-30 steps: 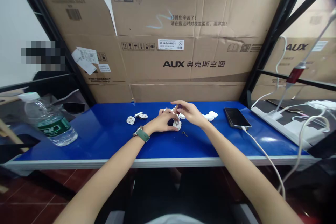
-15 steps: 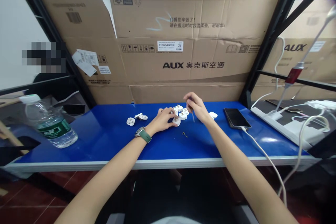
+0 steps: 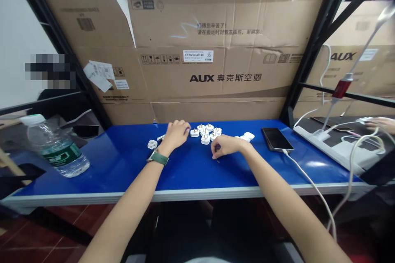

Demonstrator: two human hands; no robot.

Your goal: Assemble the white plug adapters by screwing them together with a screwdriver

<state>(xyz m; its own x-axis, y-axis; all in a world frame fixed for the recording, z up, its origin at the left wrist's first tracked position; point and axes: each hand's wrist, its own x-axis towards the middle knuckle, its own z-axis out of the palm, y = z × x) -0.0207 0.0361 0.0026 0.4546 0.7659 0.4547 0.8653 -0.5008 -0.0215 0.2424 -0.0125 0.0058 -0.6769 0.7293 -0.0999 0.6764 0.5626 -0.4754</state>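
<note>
Several white plugs [image 3: 205, 139] stand in a cluster on the blue tabletop [image 3: 191, 174], their metal pins pointing up. My left hand [image 3: 177, 134] is just left of the cluster, fingers loosely bent and apart from the plugs; it looks open, though its fingertips are partly hidden. It partly covers a white piece [image 3: 160, 137] beside a round white plug part [image 3: 152, 144]. My right hand [image 3: 228, 146] is low in front of the cluster, thumb and fingers pinched at the tabletop. By its fingertips lies a tiny brass-coloured piece [image 3: 218, 161]; what the pinch holds is too small to name.
White pieces [image 3: 249, 135] lie beyond my right wrist. Farther right is a black phone [image 3: 277, 139] with a white cable [image 3: 308, 176]. A water bottle [image 3: 63, 152] stands at left. Cardboard [image 3: 216, 107] backs the table. Another person's hand [image 3: 382, 124] shows at the far right.
My left hand has left the plugs and moved left, uncovering more of the cluster. My right hand has come down and towards me, to the tiny brass-coloured pieces.
</note>
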